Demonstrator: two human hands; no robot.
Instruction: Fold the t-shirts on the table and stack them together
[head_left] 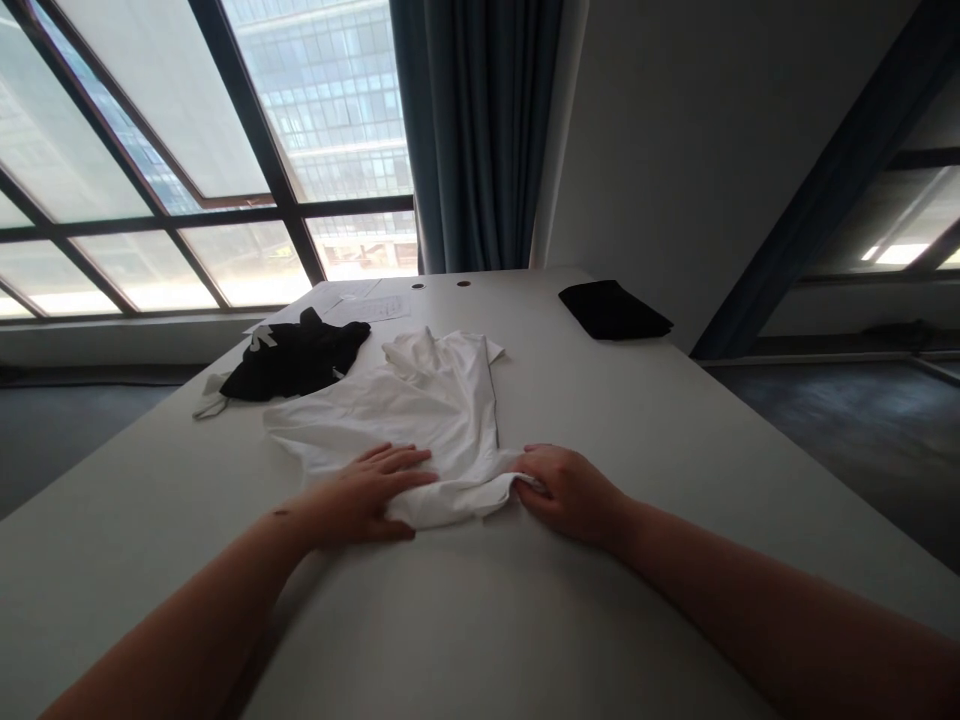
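Observation:
A rumpled white cloth garment (420,400) lies across the middle of the white table (600,420). My left hand (367,495) rests with fingers spread on its near left part, palm down. At the garment's near right corner, my right hand (562,490) is closed, with the white fabric pinched between thumb and fingers. Creases run through the cloth between both hands, and its far end is bunched up.
A crumpled black garment (292,360) with a light print lies at the left, beside the white one. Some papers (375,308) lie behind it. A folded black cloth (615,310) sits near the table's far right edge. A blue curtain (480,130) hangs beyond the table.

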